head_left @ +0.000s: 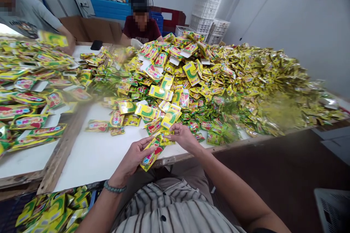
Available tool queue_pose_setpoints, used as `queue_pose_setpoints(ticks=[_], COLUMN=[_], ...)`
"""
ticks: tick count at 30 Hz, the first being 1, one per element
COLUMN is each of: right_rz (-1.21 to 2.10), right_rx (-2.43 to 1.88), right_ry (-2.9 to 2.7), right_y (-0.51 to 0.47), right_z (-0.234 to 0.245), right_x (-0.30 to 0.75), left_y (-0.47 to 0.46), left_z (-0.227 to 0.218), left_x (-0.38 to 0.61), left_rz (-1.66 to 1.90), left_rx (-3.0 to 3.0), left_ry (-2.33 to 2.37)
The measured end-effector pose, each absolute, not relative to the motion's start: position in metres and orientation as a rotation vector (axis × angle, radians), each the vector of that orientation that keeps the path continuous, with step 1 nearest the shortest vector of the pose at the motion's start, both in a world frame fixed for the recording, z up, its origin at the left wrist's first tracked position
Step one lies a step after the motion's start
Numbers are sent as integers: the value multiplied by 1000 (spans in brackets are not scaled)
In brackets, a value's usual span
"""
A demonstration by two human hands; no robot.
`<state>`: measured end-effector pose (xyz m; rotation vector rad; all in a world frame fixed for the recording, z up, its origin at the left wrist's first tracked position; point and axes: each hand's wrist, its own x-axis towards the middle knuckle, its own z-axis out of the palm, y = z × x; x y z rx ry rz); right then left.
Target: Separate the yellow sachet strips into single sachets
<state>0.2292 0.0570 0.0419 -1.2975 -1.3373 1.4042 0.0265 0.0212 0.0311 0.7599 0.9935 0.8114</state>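
My left hand (133, 159) is closed round a small stack of yellow-green sachets (151, 154) held over the near edge of the white table (95, 156). My right hand (182, 136) pinches the top of the same stack, where a yellow sachet (165, 136) sticks out. Just beyond my hands lie loose yellow packs (171, 115), at the foot of a big heap of sachets (213, 76) that covers the table's middle and right.
Larger packs are spread over the left table (30, 98). A crate of sachets (51, 209) sits below left. One person in a dark red shirt (140, 29) sits across; another person's arm (62, 34) holds a pack at far left. White crates (209, 3) are stacked behind.
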Motion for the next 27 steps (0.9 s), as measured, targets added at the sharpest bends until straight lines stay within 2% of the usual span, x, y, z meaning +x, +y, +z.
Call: queue_pose_setpoints(ticks=[5, 10, 16, 22, 27], right_rz=[1129, 1073, 827, 979, 1007], right_rx=[-1391, -1232, -1300, -1247, -1153], right_ry=[-1729, -1967, -2207, -2010, -2122], right_y=[55, 62, 64, 63, 64], right_z=[58, 80, 84, 80, 82], right_x=[237, 240, 226, 220, 224], left_y=[19, 20, 20, 20, 17], left_z=[33, 37, 35, 36, 39], left_x=[23, 19, 26, 26, 22], left_rz=[775, 731, 794, 847, 794], left_rx=[712, 646, 634, 622, 621], left_ry=[974, 908, 945, 1003, 951])
